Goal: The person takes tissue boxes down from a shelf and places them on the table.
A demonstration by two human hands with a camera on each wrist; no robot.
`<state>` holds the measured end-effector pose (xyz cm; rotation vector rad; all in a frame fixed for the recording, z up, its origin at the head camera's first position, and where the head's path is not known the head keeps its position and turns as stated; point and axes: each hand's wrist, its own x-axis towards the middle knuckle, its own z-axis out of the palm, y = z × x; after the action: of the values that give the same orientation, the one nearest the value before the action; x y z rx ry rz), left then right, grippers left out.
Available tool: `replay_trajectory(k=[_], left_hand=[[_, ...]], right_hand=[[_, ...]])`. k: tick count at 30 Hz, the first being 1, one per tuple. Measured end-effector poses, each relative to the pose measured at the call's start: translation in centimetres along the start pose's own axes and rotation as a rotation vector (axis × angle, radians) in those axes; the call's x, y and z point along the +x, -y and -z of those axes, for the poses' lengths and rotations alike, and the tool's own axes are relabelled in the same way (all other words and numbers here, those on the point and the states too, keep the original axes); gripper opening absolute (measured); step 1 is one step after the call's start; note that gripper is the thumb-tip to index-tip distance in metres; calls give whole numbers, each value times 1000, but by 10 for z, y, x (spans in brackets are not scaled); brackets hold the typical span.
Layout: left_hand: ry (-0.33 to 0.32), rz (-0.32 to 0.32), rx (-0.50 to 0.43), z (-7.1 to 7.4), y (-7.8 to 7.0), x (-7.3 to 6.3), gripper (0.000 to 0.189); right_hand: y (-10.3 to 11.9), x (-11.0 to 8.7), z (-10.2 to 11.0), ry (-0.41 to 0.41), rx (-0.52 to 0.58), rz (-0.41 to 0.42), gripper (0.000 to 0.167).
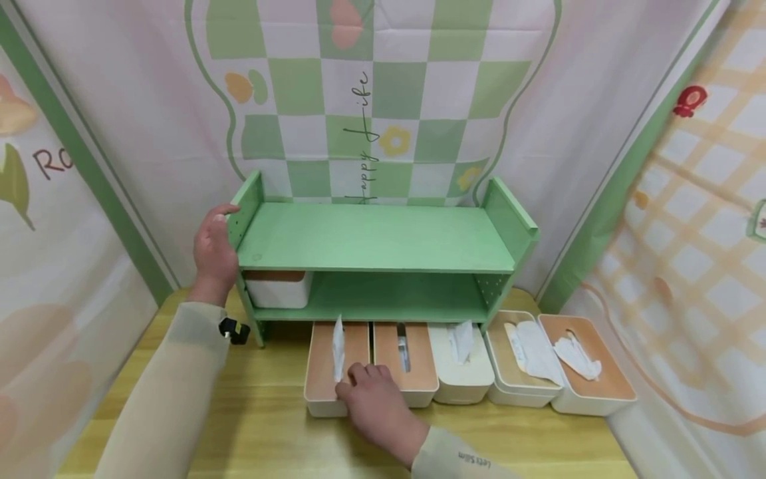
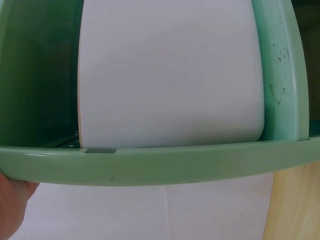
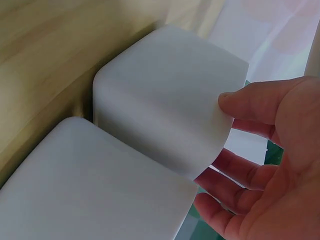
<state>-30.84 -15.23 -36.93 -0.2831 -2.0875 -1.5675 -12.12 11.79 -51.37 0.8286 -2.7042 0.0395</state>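
A green two-tier shelf [image 1: 377, 236] stands on the wooden table. My left hand [image 1: 217, 246] holds its left side panel [image 1: 247, 199] near the top; in the left wrist view only part of that hand [image 2: 12, 207] shows beside the panel edge. On the lower tier, at the left end, sits a white box with a brown lid [image 1: 278, 291]. My right hand [image 1: 383, 407] grips the front right corner of the leftmost tissue box [image 1: 320, 372] in the front row. In the right wrist view the thumb [image 3: 250, 103] lies on the box's white wall [image 3: 165, 95], fingers over the lid side.
Beside the gripped box stand a brown-lidded box [image 1: 419, 359], a white tissue box [image 1: 455, 382], a wood-lidded box [image 1: 499, 372] and another brown-lidded tissue box [image 1: 604, 346]. Patterned curtains [image 1: 407, 86] hang behind and at both sides. Bare tabletop [image 1: 263, 399] shows front left.
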Motion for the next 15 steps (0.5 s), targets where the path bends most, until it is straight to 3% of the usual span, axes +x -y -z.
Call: replay_trajectory(k=[15], left_hand=[[5, -4, -5, 0, -1, -2, 61]], right_hand=[[-3, 2, 1, 20, -29, -32, 13]])
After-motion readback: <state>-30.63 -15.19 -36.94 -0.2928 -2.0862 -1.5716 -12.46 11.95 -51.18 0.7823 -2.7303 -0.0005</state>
